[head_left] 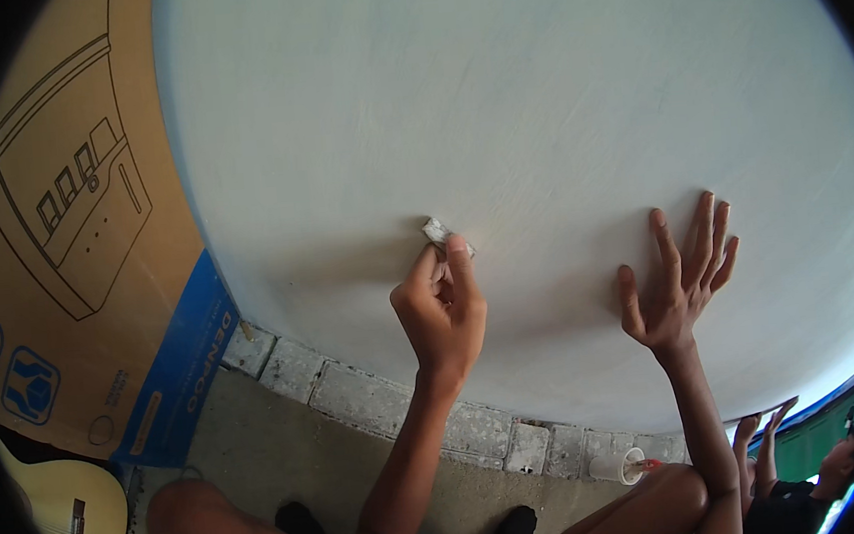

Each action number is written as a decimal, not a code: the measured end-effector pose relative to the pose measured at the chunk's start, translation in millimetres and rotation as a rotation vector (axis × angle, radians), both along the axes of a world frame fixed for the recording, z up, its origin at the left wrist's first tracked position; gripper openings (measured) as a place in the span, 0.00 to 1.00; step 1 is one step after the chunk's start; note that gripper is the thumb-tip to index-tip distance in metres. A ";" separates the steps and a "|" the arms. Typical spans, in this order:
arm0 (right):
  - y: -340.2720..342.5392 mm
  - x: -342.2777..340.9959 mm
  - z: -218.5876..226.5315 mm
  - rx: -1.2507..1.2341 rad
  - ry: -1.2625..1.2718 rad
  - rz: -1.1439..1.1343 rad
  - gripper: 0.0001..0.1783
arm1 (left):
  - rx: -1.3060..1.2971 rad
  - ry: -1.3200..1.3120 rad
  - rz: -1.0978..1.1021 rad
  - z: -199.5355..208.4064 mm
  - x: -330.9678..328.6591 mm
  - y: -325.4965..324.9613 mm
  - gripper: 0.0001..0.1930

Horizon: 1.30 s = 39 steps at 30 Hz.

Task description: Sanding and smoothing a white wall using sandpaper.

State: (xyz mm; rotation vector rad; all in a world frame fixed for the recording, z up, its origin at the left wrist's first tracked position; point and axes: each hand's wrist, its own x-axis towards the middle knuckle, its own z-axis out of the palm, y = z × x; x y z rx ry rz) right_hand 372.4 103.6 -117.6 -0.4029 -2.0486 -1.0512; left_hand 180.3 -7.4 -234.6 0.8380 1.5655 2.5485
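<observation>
In front of me rises a pale grey-white wall [493,91] with faint streaks on it. My left hand [443,316] is closed, pinching a small, flat grey-white piece [435,230] between thumb and fingers. The piece is at the wall's surface, and it looks worn and folded; its exact kind does not show. Farther right, my right hand [672,298] lies against the wall with its fingers spread and holds nothing.
A large cardboard box [73,225] stands at the left, with a pale guitar [70,516] below it. Grey blocks [357,398] edge the wall's foot. A white cup [613,466] with something red stands by my right knee. Another person [816,487] works at far right.
</observation>
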 end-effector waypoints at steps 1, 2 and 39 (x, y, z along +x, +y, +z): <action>-0.1 -0.6 -0.2 -0.006 0.006 0.010 0.34 | 0.041 -0.056 0.022 0.4 0.8 0.6 0.17; -0.2 -1.4 -0.6 -0.007 0.008 0.008 0.34 | -0.006 0.029 0.021 0.3 3.7 0.9 0.16; -2.3 -0.6 -0.6 -0.024 0.004 -0.016 0.32 | -0.203 0.119 -0.075 -10.4 26.0 0.6 0.14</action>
